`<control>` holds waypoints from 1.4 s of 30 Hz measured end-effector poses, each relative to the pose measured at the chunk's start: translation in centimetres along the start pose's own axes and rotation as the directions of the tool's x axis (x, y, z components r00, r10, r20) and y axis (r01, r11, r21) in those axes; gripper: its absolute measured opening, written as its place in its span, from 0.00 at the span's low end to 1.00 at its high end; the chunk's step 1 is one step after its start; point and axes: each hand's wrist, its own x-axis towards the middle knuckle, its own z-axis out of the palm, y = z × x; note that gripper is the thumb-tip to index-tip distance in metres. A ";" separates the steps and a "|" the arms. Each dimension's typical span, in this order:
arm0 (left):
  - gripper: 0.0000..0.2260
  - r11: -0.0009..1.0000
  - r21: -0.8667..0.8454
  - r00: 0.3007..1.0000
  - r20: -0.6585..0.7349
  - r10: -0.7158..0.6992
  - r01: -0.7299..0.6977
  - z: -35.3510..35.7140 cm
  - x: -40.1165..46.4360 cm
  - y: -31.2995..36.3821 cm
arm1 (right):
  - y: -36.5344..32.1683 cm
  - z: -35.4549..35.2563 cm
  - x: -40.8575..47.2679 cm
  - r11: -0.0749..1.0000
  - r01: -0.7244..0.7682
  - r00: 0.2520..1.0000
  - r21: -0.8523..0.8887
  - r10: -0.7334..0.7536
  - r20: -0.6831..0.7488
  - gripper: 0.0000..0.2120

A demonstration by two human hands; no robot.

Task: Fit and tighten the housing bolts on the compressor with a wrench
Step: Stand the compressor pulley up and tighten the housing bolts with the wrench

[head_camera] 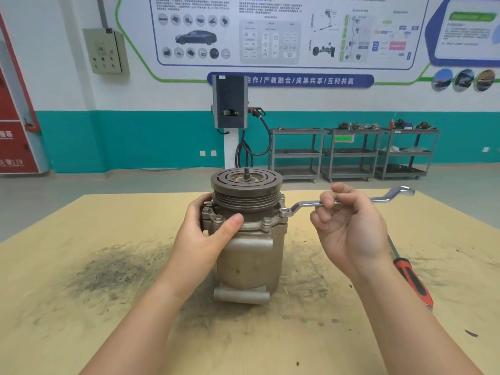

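A metal compressor (pixel 250 258) stands upright on the wooden table (pixel 94 266), its dark grooved pulley (pixel 246 182) on top. Several housing bolts (pixel 266 220) sit in the flange below the pulley. My left hand (pixel 205 234) grips the left side of the flange, thumb across the front. A silver offset ring wrench (pixel 349 203) has its near ring seated on the right-hand flange bolt (pixel 284 211), with the shaft running out to the right. My right hand (pixel 349 223) holds the wrench shaft between curled fingers and thumb.
A red-and-black handled screwdriver (pixel 412 277) lies on the table at the right, beneath my right forearm. Dark grime stains the tabletop left of the compressor. Grey shelving carts (pixel 351 152) and a wall charger (pixel 230 101) stand far behind the table.
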 end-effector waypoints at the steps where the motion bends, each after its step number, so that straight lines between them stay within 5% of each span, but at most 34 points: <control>1: 0.27 1.000 -0.012 1.000 -0.008 0.011 -0.011 0.1 -0.2 0.0 | 0.2 0.0 -0.1 0.999 0.037 0.999 -0.013 -0.037 -0.010 0.10; 7: 0.25 0.997 -0.071 0.999 -0.023 0.039 -0.040 0.6 -0.2 -0.6 | 2.8 1.2 -2.6 0.862 0.451 0.877 -0.230 -0.477 -0.067 0.08; 11: 0.27 0.996 -0.077 0.999 -0.030 0.045 -0.047 0.7 -0.1 -0.7 | 5.3 1.9 -4.7 0.492 0.718 0.653 -0.492 -0.721 0.231 0.08; 13: 0.28 0.995 -0.085 0.998 -0.030 0.046 -0.048 0.8 -0.1 -0.7 | 6.4 1.9 -5.4 0.252 0.767 0.571 -0.590 -0.689 0.448 0.07; 15: 0.27 0.995 -0.090 0.999 -0.018 0.047 -0.049 0.8 -0.2 -0.6 | 6.8 2.0 -5.6 0.125 0.790 0.534 -0.600 -0.621 0.574 0.05; 17: 0.27 0.995 -0.090 0.999 -0.016 0.046 -0.047 0.8 -0.2 -0.6 | 6.1 2.1 -5.3 0.174 0.808 0.539 -0.563 -0.604 0.587 0.05; 20: 0.27 0.996 -0.078 0.999 -0.008 0.040 -0.040 0.7 -0.3 -0.5 | 3.6 2.3 -4.5 0.410 0.800 0.591 -0.438 -0.661 0.461 0.05; 24: 0.32 0.998 -0.066 1.000 0.030 0.003 -0.001 0.4 -0.3 -0.6 | 1.0 1.7 -3.0 0.817 0.524 0.851 -0.241 -0.515 0.106 0.08; 27: 0.37 0.999 -0.049 0.999 0.051 0.011 -0.009 0.3 -0.4 -0.8 | 0.7 1.2 -1.8 0.953 0.278 0.959 -0.120 -0.282 -0.015 0.10; 36: 0.34 0.999 -0.023 0.998 0.055 0.031 -0.030 0.2 -0.5 -0.9 | 0.3 0.1 0.0 1.000 -0.001 0.999 0.015 0.001 -0.036 0.08; 39: 0.32 1.000 -0.018 0.999 0.045 0.024 -0.023 0.4 -0.4 -0.9 | 1.5 0.4 -1.1 0.969 0.215 0.969 -0.118 -0.226 -0.095 0.09; 42: 0.28 1.000 -0.004 0.999 0.041 0.021 -0.021 0.4 -0.4 -0.8 | 3.1 0.9 -2.9 0.814 0.511 0.846 -0.278 -0.533 -0.008 0.07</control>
